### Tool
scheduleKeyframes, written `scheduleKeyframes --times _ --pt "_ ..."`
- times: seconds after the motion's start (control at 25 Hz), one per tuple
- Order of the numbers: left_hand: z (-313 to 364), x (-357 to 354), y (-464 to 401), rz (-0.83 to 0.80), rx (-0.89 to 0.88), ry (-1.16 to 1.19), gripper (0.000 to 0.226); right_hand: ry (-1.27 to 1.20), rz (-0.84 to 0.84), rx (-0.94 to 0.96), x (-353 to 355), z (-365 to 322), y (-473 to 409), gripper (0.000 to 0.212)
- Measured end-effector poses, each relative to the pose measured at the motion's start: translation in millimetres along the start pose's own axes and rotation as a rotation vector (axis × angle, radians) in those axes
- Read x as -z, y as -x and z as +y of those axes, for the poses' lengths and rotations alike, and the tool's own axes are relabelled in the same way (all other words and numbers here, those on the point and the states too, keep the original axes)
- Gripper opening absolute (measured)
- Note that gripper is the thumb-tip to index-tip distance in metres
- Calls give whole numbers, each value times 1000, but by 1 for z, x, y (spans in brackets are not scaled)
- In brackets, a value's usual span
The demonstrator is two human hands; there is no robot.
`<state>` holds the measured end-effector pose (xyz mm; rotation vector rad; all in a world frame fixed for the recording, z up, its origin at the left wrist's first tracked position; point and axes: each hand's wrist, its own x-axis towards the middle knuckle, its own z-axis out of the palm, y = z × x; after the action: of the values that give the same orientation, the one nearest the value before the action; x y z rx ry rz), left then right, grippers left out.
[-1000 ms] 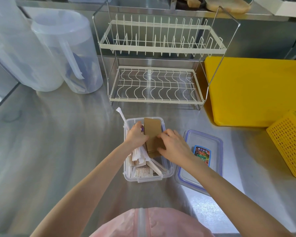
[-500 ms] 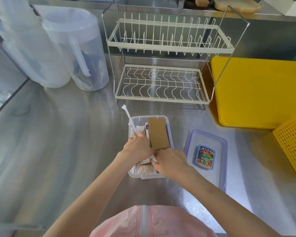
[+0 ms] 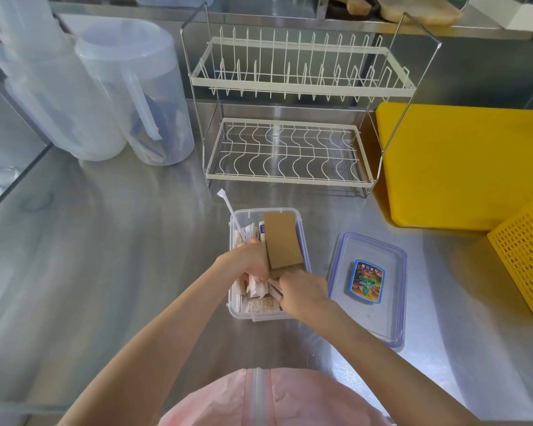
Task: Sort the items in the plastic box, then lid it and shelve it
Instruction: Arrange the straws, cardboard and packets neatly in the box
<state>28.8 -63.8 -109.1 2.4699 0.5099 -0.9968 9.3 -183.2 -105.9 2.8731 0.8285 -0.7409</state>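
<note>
Two stages remaining: lidding and shelving, with the sorting itself not finished, by my reading.
Jugs: two translucent plastic jugs (image 3: 130, 93) stand at ten o'clock on the steel counter (image 3: 105, 256), apart from the work.
Left hand: the left hand (image 3: 243, 265) is inside the plastic box (image 3: 302, 229), fingers curled round a bunch of paper-wrapped sachets and sticks (image 3: 254, 287) on the box's nine o'clock side.
Stray straw: one wrapped straw (image 3: 228, 207) juts over the box rim toward eleven o'clock, so the contents would not yet sit under a lid.
Plastic box: it sits at centre, just in front of the person, at six o'clock from the rack.
Cardboard stack: a brown stack of cardboard sleeves (image 3: 280, 238) stands tilted along the box's three o'clock wall, leaning toward twelve.
Right hand: the right hand (image 3: 302, 293) meets the near end of that stack, fingers curled; whether it grips the cardboard or the wrappers beneath is hidden, so I cannot tell.
Rack: the two-tier wire rack (image 3: 290, 84) at twelve o'clock holds nothing and looks the likely shelf.
Lid: the blue-edged lid (image 3: 394, 318) lies flat on the counter just beside the box at three o'clock, off and untouched.
Far right: a yellow board (image 3: 462, 161) and a yellow basket (image 3: 523, 259) sit at two and three o'clock.
</note>
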Motion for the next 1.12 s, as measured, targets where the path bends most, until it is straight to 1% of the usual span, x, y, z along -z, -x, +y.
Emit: scheduleKeyframes --times 0.08,0.12,0.2,0.28,0.36,0.4,0.56,0.68,0.8,0.84,0.92,1.04,1.12 --pt "0 -2 3 25 13 39 87 13 0 -7 0 0 0 23" --pt "1 -3 4 49 13 60 88 19 -5 -6 -1 0 -1 23" --pt "4 -4 6 92 4 131 80 28 -16 1 0 -1 0 24" --pt "4 1 6 109 14 272 71 -7 -8 -1 0 -1 0 24" --pt "0 9 11 94 7 447 66 -44 -8 4 1 -1 -1 26" --pt "-3 13 15 96 -5 498 65 -46 -16 10 0 -1 -1 27" --pt "-20 18 33 148 -44 581 52 -5 -43 -2 -1 -3 -4 26" --pt "-34 17 43 186 -118 643 34 70 -72 -5 1 -6 -10 25" --pt "-44 5 49 325 -139 760 11 180 -85 25 -3 -12 -16 26" --pt "-46 0 51 368 -133 824 7 191 -89 30 -4 -13 -16 25" --pt "-48 -12 50 414 -116 981 16 167 -115 29 -5 -12 -18 26" --pt "-51 -27 48 427 -66 1097 15 102 -177 28 -4 -10 -21 23" --pt "-50 -34 48 431 -50 1145 18 -47 -223 5 -1 -7 -21 28"
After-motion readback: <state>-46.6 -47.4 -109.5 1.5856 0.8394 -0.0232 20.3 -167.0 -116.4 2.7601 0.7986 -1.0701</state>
